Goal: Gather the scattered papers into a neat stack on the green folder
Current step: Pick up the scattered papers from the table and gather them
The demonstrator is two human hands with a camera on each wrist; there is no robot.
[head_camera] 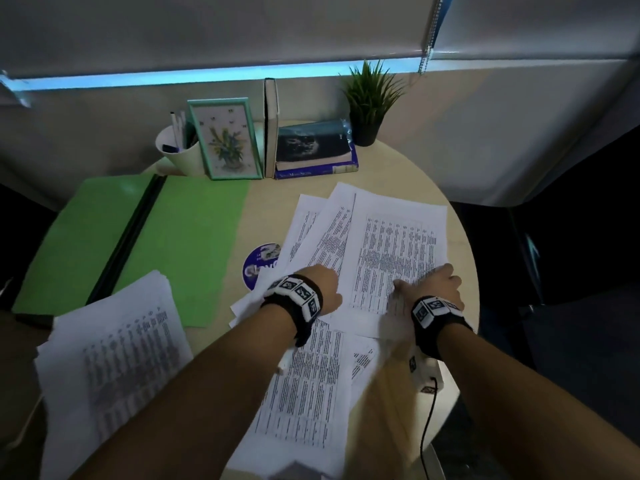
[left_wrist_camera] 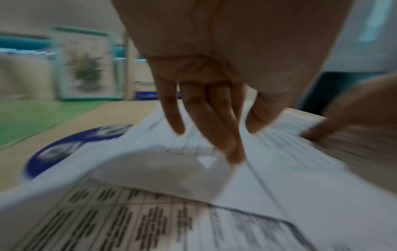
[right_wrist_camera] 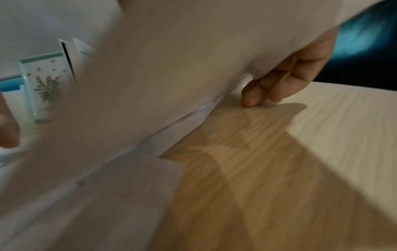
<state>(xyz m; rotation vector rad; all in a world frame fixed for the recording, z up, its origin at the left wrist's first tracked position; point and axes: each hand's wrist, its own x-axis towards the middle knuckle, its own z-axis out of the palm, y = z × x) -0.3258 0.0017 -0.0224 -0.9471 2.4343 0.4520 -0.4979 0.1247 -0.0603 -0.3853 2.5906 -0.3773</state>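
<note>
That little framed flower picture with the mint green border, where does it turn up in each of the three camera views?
Head: framed flower picture stands at the table's far edge, left of centre.
Left wrist: blurred, upper left, beyond the green folder.
Right wrist: far left, partly behind a lifted paper.
Shared landmark: the frame itself.

You had two hands (head_camera: 323,289) on the sheets, one green folder (head_camera: 187,237), one framed picture (head_camera: 227,140), one potted plant (head_camera: 369,98), one white cup (head_camera: 180,150), three books (head_camera: 313,150), and one round blue sticker (head_camera: 259,266).
</note>
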